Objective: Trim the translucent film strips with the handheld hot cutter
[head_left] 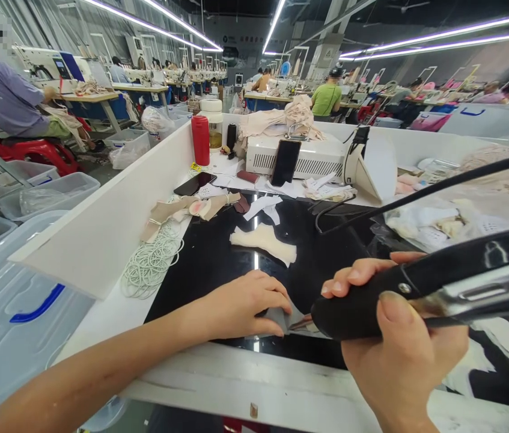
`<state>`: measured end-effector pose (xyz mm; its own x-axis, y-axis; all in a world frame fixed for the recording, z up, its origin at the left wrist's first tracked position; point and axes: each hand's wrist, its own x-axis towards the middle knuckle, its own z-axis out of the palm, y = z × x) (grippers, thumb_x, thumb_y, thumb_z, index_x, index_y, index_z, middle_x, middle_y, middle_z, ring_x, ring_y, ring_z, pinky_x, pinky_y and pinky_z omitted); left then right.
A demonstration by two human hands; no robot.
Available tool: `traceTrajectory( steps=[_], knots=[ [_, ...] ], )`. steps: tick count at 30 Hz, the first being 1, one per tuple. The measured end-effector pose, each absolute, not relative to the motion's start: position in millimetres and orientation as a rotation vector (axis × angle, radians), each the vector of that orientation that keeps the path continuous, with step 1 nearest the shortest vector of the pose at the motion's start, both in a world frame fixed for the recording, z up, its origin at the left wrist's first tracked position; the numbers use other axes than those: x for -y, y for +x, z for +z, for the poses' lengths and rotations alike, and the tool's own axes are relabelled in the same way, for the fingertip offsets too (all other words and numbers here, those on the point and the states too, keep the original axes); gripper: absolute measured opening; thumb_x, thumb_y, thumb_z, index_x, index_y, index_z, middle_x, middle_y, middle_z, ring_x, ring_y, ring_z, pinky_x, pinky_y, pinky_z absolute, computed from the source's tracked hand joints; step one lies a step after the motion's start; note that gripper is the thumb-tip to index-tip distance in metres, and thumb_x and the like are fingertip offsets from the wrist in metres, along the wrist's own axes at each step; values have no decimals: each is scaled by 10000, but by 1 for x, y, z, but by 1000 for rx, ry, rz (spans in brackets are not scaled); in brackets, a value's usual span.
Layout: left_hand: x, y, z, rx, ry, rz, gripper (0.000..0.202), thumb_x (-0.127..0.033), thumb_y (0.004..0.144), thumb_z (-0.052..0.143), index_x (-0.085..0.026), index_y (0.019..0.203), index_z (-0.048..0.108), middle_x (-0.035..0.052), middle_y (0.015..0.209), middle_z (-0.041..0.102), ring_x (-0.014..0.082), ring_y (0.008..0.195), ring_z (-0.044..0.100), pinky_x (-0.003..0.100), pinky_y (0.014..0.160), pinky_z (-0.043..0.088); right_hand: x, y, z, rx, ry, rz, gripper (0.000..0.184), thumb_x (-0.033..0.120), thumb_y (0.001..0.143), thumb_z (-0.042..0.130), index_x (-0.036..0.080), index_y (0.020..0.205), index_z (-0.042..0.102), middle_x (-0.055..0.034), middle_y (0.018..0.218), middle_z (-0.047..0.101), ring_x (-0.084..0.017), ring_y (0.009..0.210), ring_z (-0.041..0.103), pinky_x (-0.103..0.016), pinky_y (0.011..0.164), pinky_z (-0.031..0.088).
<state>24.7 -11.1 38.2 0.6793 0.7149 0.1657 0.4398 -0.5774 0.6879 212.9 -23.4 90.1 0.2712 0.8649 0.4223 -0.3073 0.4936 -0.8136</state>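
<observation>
My right hand (398,349) is closed round the black handle of a corded hand tool (416,282), whose tip points left at a small grey fabric piece (281,317) on the black glossy worktop (218,252). The fingers of my left hand (245,304) press together on that grey piece and hold it flat against the worktop. A cream fabric piece (265,240) lies just beyond my hands. The tool's black cable (438,186) runs up to the right.
A coil of white cord (150,264) and beige fabric bits (182,210) lie left. At the back stand a red bottle (200,139), a white machine (312,157) with a phone (285,162) leaning on it, and scattered paper labels. Clear plastic bins (6,313) sit left. Other people work at distant tables.
</observation>
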Motion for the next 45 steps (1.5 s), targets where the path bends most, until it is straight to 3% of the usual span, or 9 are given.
traceTrajectory(
  steps=[13, 20, 28, 45],
  knots=[
    [10, 24, 37, -912, 2303, 602, 234, -232, 969, 812, -227, 1200, 772, 84, 1339, 736, 264, 1261, 640, 404, 1142, 477, 20, 216, 89, 1047, -723, 808, 348, 296, 789, 865, 267, 1069, 659, 46, 763, 682, -171, 600, 652, -336, 548, 597],
    [8, 20, 42, -801, 2350, 514, 319, -262, 955, 837, -274, 1259, 742, 81, 1460, 706, 319, 1419, 567, 617, 1286, 274, 3, 226, 91, 962, -765, 748, 381, 265, 730, 861, 273, 1040, 638, 66, 740, 676, -167, 586, 619, -328, 540, 578],
    [12, 19, 37, -815, 2359, 451, 445, -334, 899, 876, -268, 1310, 722, 101, 1519, 667, 396, 1492, 494, 756, 1261, 236, 15, 223, 94, 966, -754, 811, 400, 314, 731, 886, 266, 1044, 643, 54, 756, 670, -162, 586, 625, -320, 542, 586],
    [12, 18, 45, -830, 2354, 426, 512, -356, 861, 921, -304, 1333, 729, 90, 1537, 655, 419, 1504, 493, 752, 1258, 261, 28, 217, 93, 1024, -698, 865, 368, 326, 782, 891, 263, 1056, 654, 45, 756, 668, -159, 583, 641, -315, 545, 595]
  ],
)
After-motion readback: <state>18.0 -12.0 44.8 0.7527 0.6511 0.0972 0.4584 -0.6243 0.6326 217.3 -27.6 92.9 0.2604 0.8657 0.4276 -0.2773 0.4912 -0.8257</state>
